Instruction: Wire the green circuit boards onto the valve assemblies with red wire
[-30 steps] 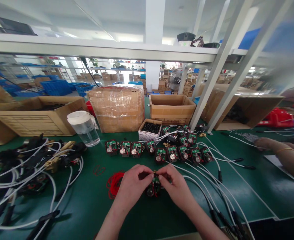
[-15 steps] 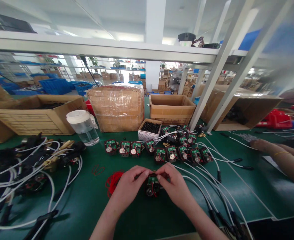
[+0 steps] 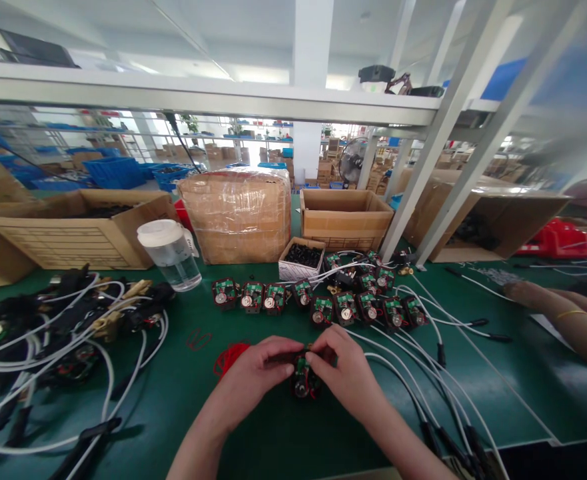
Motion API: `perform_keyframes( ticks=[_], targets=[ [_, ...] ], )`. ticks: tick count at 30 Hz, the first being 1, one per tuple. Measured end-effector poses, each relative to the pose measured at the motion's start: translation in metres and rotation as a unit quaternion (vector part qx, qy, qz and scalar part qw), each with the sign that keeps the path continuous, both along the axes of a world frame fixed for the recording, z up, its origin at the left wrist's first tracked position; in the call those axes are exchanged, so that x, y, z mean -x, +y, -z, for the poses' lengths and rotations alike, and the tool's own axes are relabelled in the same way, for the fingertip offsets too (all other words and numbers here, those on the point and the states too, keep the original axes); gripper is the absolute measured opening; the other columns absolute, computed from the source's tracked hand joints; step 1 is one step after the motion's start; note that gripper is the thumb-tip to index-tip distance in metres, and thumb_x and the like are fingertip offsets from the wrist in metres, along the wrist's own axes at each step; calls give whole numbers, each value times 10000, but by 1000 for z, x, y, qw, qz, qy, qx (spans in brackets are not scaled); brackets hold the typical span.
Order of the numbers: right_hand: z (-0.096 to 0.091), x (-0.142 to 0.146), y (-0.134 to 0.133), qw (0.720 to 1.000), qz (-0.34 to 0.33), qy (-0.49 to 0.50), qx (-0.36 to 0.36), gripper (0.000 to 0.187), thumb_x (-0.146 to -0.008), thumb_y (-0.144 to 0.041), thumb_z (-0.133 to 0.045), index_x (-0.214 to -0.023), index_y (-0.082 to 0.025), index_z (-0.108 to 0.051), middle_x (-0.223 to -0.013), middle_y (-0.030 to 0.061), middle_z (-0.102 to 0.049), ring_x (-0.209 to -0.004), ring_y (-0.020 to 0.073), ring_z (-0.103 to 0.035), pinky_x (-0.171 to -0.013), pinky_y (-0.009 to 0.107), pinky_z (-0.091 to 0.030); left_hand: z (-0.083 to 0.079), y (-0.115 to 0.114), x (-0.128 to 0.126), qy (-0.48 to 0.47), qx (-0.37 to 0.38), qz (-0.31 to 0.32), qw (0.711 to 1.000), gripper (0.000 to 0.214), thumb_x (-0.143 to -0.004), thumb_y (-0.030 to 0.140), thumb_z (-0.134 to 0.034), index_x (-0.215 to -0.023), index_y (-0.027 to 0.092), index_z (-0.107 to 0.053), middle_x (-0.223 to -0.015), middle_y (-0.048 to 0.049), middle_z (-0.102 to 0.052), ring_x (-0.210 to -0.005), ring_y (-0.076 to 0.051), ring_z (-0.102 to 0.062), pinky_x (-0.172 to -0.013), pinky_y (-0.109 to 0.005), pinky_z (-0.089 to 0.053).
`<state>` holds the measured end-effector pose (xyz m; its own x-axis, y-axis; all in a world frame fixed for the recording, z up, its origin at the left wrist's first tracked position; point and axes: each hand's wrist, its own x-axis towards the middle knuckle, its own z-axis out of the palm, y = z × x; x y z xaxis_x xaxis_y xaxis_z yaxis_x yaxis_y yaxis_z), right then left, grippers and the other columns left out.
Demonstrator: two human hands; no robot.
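Observation:
A small black-cased circuit board unit (image 3: 302, 385), with a green board, a round silvery part and red wires, stands in front of me on the green table. My left hand (image 3: 256, 375) grips its upper left side, thumb below and fingers over the top. At the top edge of the unit my right hand (image 3: 346, 368) is closed in a pinch. What lies between those fingertips is too small and covered to make out. Beside my left hand lies a bundle of red wire (image 3: 229, 359), partly hidden by it. Thin loose red strands (image 3: 200, 340) are farther left.
Several similar units (image 3: 346, 307) stand in rows beyond my hands, white cables (image 3: 423, 360) trailing right. A heap of cabled units (image 3: 68, 333) covers the left. Behind are a water bottle (image 3: 170, 255), a box of black parts (image 3: 302, 257) and cartons. Another person's arm (image 3: 548, 303) reaches in.
My left thumb has moved down from the top of the unit to its left side, and the fingers have spread over the edge. My right hand stays pinched at the top. The view shifted slightly.

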<state>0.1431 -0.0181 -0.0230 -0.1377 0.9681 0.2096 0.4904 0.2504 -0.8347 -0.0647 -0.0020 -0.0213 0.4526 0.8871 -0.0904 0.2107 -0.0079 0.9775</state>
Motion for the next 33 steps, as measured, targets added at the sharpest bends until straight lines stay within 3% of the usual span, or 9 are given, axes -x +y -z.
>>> perform_keyframes(
  ticks=[10, 18, 23, 33],
  targets=[
    [1, -2, -2, 1000, -12, 1, -21, 137, -877, -118, -596, -783, -217, -590, -859, 2, -542, -757, 155, -563, -671, 282, -448, -5, -5, -14, 28, -2, -85, 996, 245, -801, 291, -661, -1012, 241, -776, -1090, -48, -745, -1065, -232, -666, -1002, -359, -472],
    [-5, 8, -2, 1000, -3, -6, 3, 81, -849, -135, -647, -827, -212, -639, -895, 7, -536, -743, 148, -548, -642, 278, -443, -6, -4, -12, -12, 64, -74, 995, 270, -779, 300, -690, -1026, 222, -765, -1048, -37, -772, -1030, -239, -685, -969, -368, -483],
    [-4, 11, 0, 1000, -7, -3, -9, 142, -835, -78, -624, -827, -215, -658, -886, 2, -533, -718, 138, -534, -632, 270, -432, -4, -4, -12, -28, 88, -75, 993, 301, -770, 302, -692, -1049, 208, -758, -1050, -43, -780, -1032, -242, -683, -972, -373, -484],
    [-6, 11, -1, 1000, -8, -3, -3, 148, -809, -78, -629, -832, -223, -654, -891, 5, -543, -744, 150, -543, -636, 271, -435, -4, -7, -16, -40, 96, -96, 990, 295, -774, 316, -695, -1037, 198, -760, -1039, -52, -785, -1025, -245, -690, -959, -366, -496]
  ],
)
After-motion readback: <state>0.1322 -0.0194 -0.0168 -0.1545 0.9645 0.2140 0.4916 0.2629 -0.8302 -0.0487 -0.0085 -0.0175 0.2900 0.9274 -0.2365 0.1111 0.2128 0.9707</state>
